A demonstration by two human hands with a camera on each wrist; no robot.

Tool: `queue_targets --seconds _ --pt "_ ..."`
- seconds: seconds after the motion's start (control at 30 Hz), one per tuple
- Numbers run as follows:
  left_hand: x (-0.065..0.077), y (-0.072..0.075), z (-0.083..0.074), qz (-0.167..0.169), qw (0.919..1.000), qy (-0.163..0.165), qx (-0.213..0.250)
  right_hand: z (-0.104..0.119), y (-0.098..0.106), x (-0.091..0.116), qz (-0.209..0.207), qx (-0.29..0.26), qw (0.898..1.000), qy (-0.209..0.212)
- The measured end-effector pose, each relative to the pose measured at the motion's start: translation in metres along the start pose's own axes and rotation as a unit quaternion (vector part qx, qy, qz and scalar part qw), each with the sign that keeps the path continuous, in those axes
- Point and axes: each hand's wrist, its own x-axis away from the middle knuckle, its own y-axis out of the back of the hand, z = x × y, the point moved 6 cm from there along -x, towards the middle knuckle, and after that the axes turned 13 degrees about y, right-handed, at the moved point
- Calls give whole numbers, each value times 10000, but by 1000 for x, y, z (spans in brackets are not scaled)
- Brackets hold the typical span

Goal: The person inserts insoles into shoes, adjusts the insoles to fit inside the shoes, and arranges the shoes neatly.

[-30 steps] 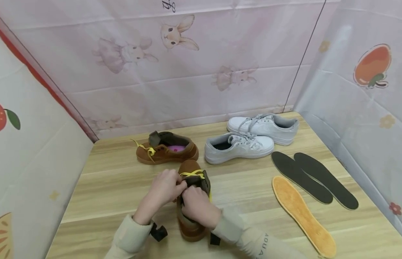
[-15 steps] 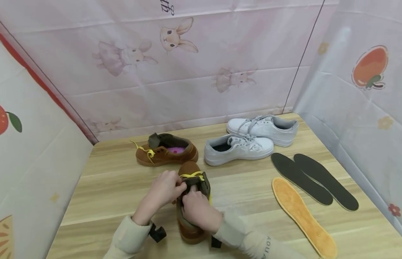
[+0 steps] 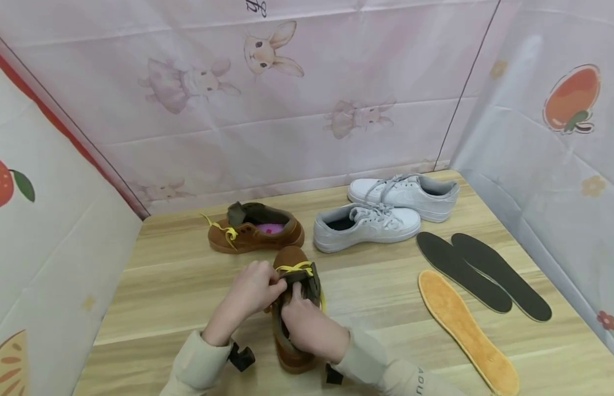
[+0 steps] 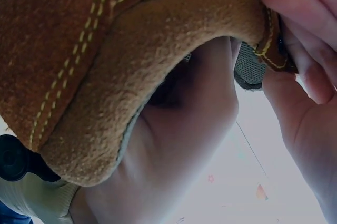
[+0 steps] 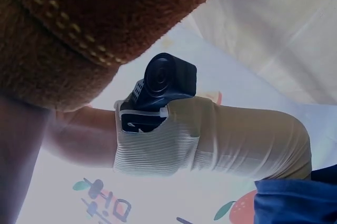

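A brown suede shoe (image 3: 289,255) with yellow laces stands in front of me, toe pointing away. At the left side of its opening, my left hand (image 3: 251,285) pinches the eyelet edge; the left wrist view shows thumb and fingers around that flap. My right hand (image 3: 313,325) reaches down into the opening, one finger straight toward the toe under the dark tongue (image 3: 294,276). Its other fingertips are hidden inside the shoe. The right wrist view holds the shoe's stitched side (image 5: 105,13) close up, with the left forearm's cream sleeve (image 5: 242,139) beyond.
Behind lies the matching brown shoe (image 3: 254,237), a pink insole (image 3: 270,227) inside it. Two white sneakers (image 3: 371,228) stand at the back right. On the right are two dark insoles (image 3: 465,272) and an orange fuzzy insole (image 3: 467,330). Printed cloth walls (image 3: 307,110) border the wooden table.
The right hand has shifted slightly right and back in the shoe, and its straight finger shows more clearly under the tongue. The left hand keeps its pinch in the same place.
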Motion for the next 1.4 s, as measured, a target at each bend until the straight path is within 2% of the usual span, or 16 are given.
queue_targets --seconds 0.13,0.4,0.6,0.7,0.93,1.4 --pt "0 1 -1 5 10000 -23 -44 1 0 0 -9 244 9997 94" --pt "-1 0 -1 66 10000 -42 -7 0 -3 -4 277 -44 9994 194" --pt "0 3 -2 0 9999 -85 -71 0 -2 -7 279 337 9989 157" --pt "0 3 -2 29 9999 -88 -99 0 -4 -7 365 224 9990 85" --pt "3 2 -2 13 9999 -96 -37 0 -5 -6 259 203 9995 -29" --pt "3 1 -1 -29 10000 -32 -47 -1 -13 -9 760 101 9969 164"
